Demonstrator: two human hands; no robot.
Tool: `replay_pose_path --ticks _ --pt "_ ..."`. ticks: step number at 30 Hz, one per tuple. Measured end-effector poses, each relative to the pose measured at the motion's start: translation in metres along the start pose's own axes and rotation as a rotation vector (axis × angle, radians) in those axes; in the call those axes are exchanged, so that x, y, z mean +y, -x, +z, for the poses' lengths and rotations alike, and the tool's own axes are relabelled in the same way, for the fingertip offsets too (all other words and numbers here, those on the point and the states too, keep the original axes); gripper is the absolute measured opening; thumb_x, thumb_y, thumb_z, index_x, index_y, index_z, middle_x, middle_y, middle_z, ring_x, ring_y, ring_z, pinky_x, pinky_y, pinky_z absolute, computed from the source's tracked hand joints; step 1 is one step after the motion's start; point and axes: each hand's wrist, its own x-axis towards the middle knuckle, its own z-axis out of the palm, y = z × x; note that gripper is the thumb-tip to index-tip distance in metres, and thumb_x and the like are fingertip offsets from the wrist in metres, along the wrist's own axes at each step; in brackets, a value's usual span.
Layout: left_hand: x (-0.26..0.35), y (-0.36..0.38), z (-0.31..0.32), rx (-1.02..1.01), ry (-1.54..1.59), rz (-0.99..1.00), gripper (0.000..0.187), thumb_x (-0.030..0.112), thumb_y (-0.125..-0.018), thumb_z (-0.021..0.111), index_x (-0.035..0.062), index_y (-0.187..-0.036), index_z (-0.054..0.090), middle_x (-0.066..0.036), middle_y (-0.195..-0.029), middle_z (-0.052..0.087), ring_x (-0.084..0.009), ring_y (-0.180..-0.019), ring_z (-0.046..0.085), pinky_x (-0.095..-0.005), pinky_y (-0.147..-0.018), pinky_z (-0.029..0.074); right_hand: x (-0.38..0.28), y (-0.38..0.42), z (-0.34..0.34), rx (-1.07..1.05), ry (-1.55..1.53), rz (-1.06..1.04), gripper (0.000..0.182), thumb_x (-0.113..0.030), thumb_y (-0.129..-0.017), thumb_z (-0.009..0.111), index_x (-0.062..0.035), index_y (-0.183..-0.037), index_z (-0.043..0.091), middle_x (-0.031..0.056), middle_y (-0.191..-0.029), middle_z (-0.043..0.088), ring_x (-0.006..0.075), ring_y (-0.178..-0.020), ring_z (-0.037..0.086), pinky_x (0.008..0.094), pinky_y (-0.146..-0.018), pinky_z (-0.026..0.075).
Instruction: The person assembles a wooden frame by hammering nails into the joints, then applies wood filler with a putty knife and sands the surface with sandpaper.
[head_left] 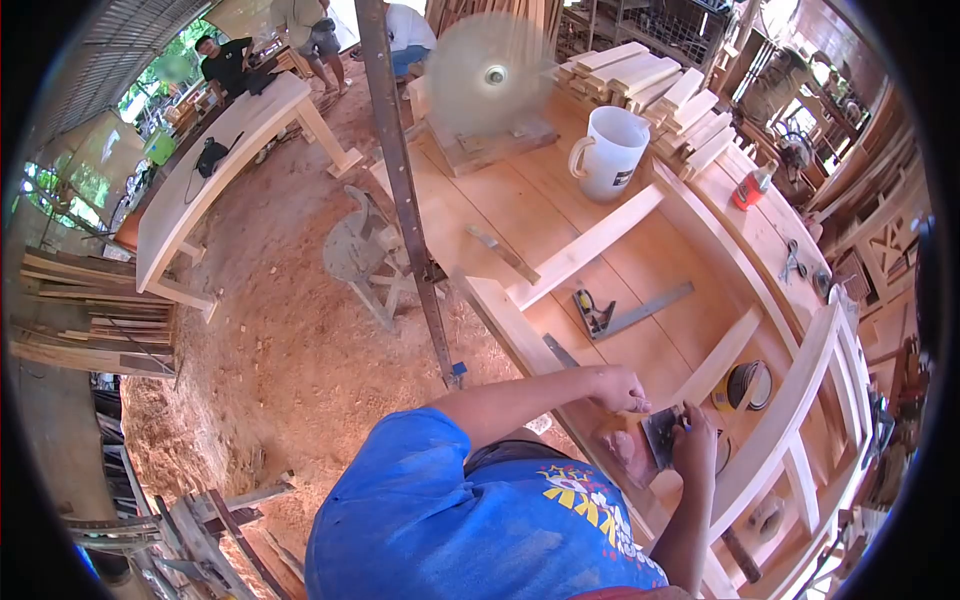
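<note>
My left hand (pixel 620 388) rests on the pale wooden frame (pixel 790 410) that lies on the workbench, its fingertips touching the edge of a dark grey sheet (pixel 660 437) that looks like sandpaper. My right hand (pixel 693 445) grips that sheet from the other side, with something small and blue at its fingertips. Both hands are close together at the near end of the frame. My blue shirt fills the bottom of the view.
On the bench lie a try square (pixel 625 315), a tape roll (pixel 745 385), a white bucket (pixel 610 150), a red can (pixel 750 188), stacked planks (pixel 650 85) and a blurred round disc (pixel 490 75). A metal post (pixel 405 190) and stool (pixel 365 250) stand left. People (pixel 228 62) work by a far table (pixel 215 180).
</note>
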Motion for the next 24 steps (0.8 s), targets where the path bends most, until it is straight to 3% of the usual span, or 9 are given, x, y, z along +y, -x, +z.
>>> replay_pose_path --ticks 6,9,12,15,16,18,20,21,24 --pt "0.001 0.001 0.002 0.105 -0.04 0.002 0.05 0.054 -0.105 0.059 0.0108 -0.125 0.075 -0.018 -0.115 0.077 -0.0376 -0.105 0.073 -0.044 -0.094 0.056 -0.011 0.017 -0.015 0.112 -0.035 -0.064 0.046 -0.004 -0.091 0.069 -0.0006 -0.136 0.064 0.0236 -0.129 0.068 0.0433 -0.117 0.064 0.05 -0.104 0.049" --pt "0.017 0.009 0.006 0.443 -0.246 0.041 0.053 0.053 -0.106 0.058 0.0062 -0.123 0.075 -0.018 -0.112 0.077 -0.0325 -0.104 0.074 -0.0445 -0.095 0.056 -0.019 0.042 -0.035 0.201 -0.071 -0.106 0.042 -0.008 -0.094 0.069 0.0008 -0.134 0.064 0.024 -0.129 0.068 0.0431 -0.118 0.065 0.0489 -0.104 0.05" --pt "0.082 0.036 0.005 0.649 0.39 0.152 0.055 0.054 -0.107 0.056 0.0033 -0.122 0.073 -0.015 -0.112 0.077 -0.0252 -0.109 0.073 -0.0455 -0.096 0.055 -0.027 0.077 -0.044 0.414 -0.142 -0.23 0.046 -0.018 -0.094 0.075 0.0018 -0.134 0.063 0.0236 -0.131 0.068 0.0435 -0.12 0.065 0.0492 -0.105 0.05" --pt "0.135 0.04 0.034 0.392 1.296 0.054 0.053 0.053 -0.108 0.055 0.0055 -0.125 0.069 -0.011 -0.118 0.075 -0.0202 -0.114 0.07 -0.0453 -0.098 0.054 -0.054 0.118 -0.045 0.657 -0.212 -0.444 0.056 -0.029 -0.09 0.081 0.0014 -0.134 0.063 0.0221 -0.137 0.065 0.0438 -0.125 0.064 0.0503 -0.105 0.051" --pt "0.143 0.036 0.053 0.228 1.442 0.071 0.056 0.06 -0.108 0.05 0.0104 -0.13 0.064 -0.011 -0.124 0.073 -0.0245 -0.118 0.068 -0.0445 -0.103 0.053 -0.069 0.135 -0.047 0.644 -0.271 -0.5 0.061 -0.03 -0.088 0.084 -0.0001 -0.136 0.063 0.0213 -0.139 0.064 0.043 -0.127 0.062 0.0502 -0.107 0.049" --pt "0.126 0.005 0.128 -0.182 1.704 0.304 0.059 0.061 -0.108 0.048 0.0101 -0.136 0.062 -0.012 -0.127 0.072 -0.0261 -0.124 0.066 -0.0439 -0.106 0.052 -0.075 0.172 -0.042 0.604 -0.238 -0.559 0.063 -0.036 -0.086 0.083 -0.0019 -0.135 0.065 0.022 -0.143 0.062 0.0426 -0.134 0.059 0.0508 -0.111 0.046" --pt "0.154 0.009 0.187 -0.661 1.908 0.436 0.069 0.064 -0.109 0.041 0.0101 -0.151 0.05 -0.016 -0.147 0.06 -0.0295 -0.135 0.06 -0.0462 -0.11 0.052 -0.053 0.201 -0.023 0.602 -0.121 -0.589 0.062 -0.044 -0.088 0.077 -0.0028 -0.133 0.067 0.0237 -0.147 0.059 0.0436 -0.139 0.055 0.0541 -0.114 0.041" --pt "0.158 0.009 0.216 -0.876 1.973 0.422 0.082 0.071 -0.106 0.04 0.0103 -0.16 0.038 -0.017 -0.162 0.045 -0.0311 -0.145 0.05 -0.0488 -0.115 0.046 -0.04 0.219 -0.015 0.62 -0.087 -0.61 0.063 -0.048 -0.09 0.074 -0.0036 -0.134 0.067 0.024 -0.149 0.058 0.0441 -0.14 0.053 0.0566 -0.116 0.039" --pt "0.202 0.03 0.281 -0.977 2.03 0.307 0.083 0.072 -0.105 0.042 0.0093 -0.16 0.039 -0.017 -0.162 0.046 -0.0316 -0.145 0.05 -0.0495 -0.115 0.045 0.005 0.285 -0.003 0.647 -0.166 -0.499 0.065 -0.058 -0.096 0.062 -0.0063 -0.136 0.068 0.0242 -0.153 0.055 0.0456 -0.143 0.05 0.0595 -0.118 0.033"
